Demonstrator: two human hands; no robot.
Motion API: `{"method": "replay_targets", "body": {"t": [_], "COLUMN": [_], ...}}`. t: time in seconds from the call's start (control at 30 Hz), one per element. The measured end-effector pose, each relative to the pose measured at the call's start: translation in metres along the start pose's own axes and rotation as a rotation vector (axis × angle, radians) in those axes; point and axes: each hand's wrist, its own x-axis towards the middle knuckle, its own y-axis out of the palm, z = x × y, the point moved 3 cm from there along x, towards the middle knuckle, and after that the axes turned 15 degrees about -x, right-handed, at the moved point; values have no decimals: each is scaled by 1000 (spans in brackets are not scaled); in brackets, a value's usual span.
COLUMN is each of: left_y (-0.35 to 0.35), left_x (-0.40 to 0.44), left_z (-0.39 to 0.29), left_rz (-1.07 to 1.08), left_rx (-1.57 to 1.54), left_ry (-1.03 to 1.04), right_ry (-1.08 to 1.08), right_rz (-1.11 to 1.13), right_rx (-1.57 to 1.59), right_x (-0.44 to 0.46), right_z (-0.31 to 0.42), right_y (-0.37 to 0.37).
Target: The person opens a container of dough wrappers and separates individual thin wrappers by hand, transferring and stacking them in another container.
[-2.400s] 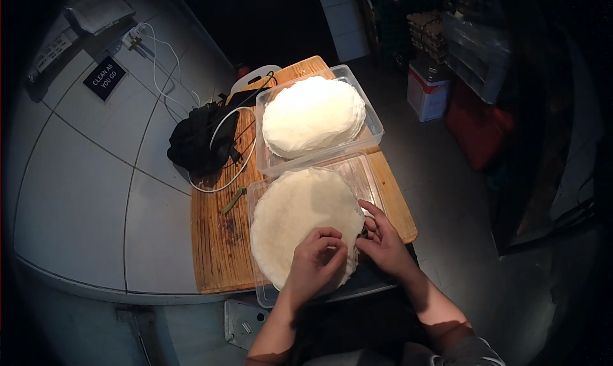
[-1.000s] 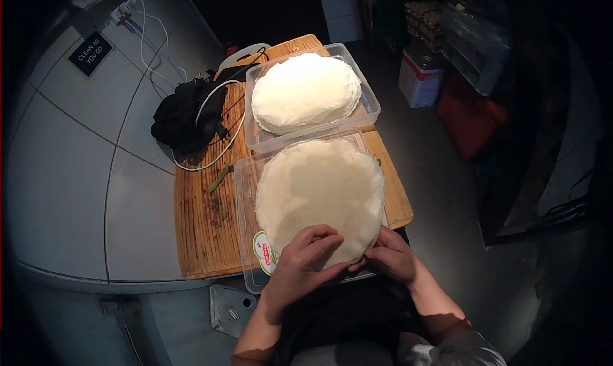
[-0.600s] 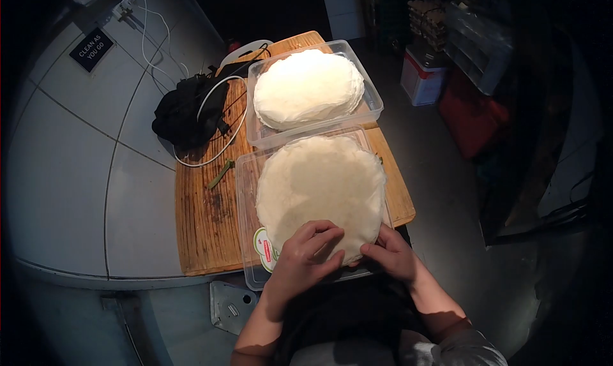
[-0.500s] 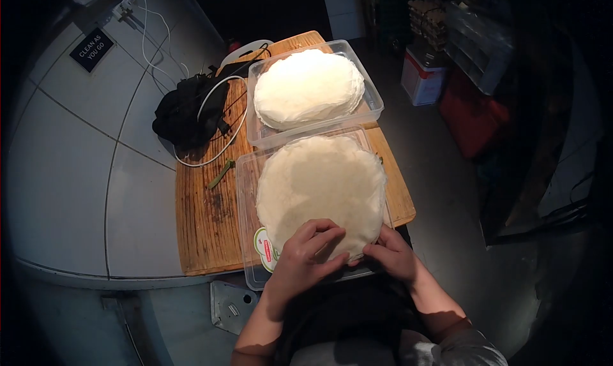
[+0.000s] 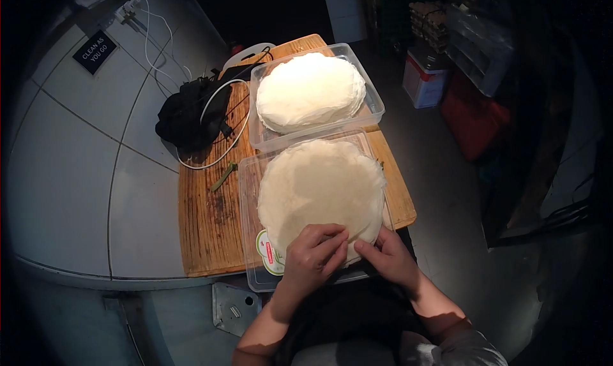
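Note:
A stack of thin, round, pale wrapper sheets lies on a clear plastic lid right in front of me. My left hand is over the stack's near edge, thumb and fingertips pinched together on the edge of the top sheet. Beside it, my right hand grips the near right edge of the stack, thumb on top and fingers partly hidden at the side. Beyond the lid, a clear plastic container holds a second stack of pale sheets.
The wooden board carries the lid and container. At its left lie a black bag, a white cable and a green strip. A tiled wall borders the left. A white tub stands on the floor at right.
My left thumb and fingers have closed into a pinch at the stack's edge. My right thumb has shifted slightly left and up along the rim. The view has moved slightly.

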Motion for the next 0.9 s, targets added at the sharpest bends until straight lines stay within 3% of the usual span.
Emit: {"method": "replay_targets", "body": {"t": [0.1,0.2,0.33,0.7,0.8,0.9], "left_y": [4,5,-6,2,5,10], "left_x": [-2,-2,-1,36,43,40], "left_z": [2,5,11,5,12,13], "left_rz": [-66,-148,-240,-24,0,-40], "left_rx": [-10,-63,-148,-125,-74,-84], "left_ry": [22,-73,-229,-228,-228,-159], "right_ry": [39,-35,-78,-127,-82,16], "right_rz": [-64,-91,-124,-15,-242,-288], "right_rx": [-52,-210,-176,-433,-58,-188], "right_x": [1,3,3,1,9,21], "right_z": [0,1,0,-8,9,19], "right_y": [1,-1,4,4,1,-14]}}
